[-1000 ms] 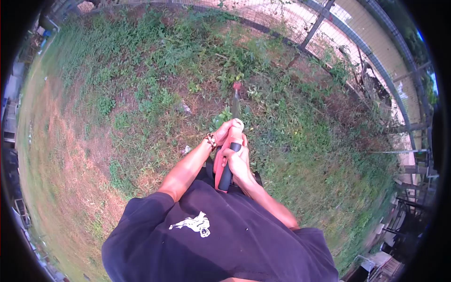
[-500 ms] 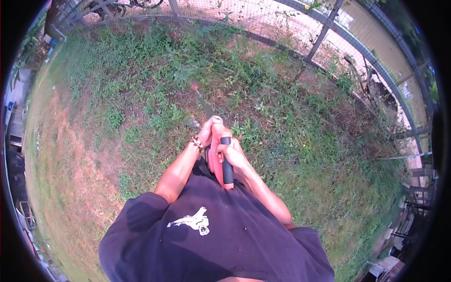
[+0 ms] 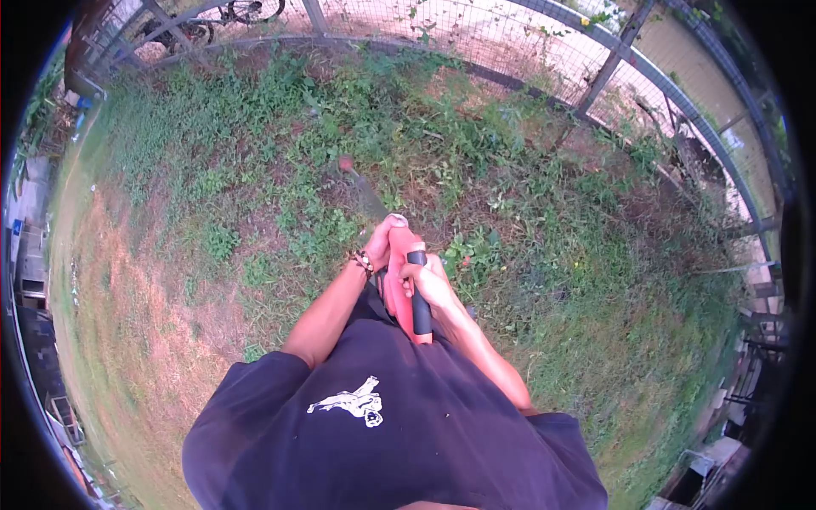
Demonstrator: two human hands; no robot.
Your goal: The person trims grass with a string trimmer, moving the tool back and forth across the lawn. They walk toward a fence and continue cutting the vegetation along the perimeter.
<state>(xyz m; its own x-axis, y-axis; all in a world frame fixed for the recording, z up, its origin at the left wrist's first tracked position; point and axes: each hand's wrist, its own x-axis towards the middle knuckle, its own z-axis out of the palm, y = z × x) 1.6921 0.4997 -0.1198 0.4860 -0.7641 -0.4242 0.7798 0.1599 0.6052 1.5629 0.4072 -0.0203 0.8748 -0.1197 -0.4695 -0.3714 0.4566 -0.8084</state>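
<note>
A red tool (image 3: 397, 293) with a black cylindrical grip (image 3: 420, 293) is held close against my dark shirt. My left hand (image 3: 379, 243), with a beaded bracelet at the wrist, is wrapped round the front of the red body. Around the black grip, my right hand (image 3: 430, 282) is closed, its fingers on the near side. From the front of the tool a thin dark shaft (image 3: 369, 197) reaches out over green weeds (image 3: 293, 187). At its far end is a small reddish-brown head (image 3: 346, 163), slightly blurred.
A wire mesh fence (image 3: 501, 42) with posts curves across the far side and round to the right. Beyond it at the upper left stands a bicycle (image 3: 255, 8). Short grass and bare soil (image 3: 161, 314) lie to my left. Dry brush grows at the right.
The view has shifted a little, so the fence and weeds sit differently. The tool's far end has swung slightly left and nearer, with both hands still closed on the tool.
</note>
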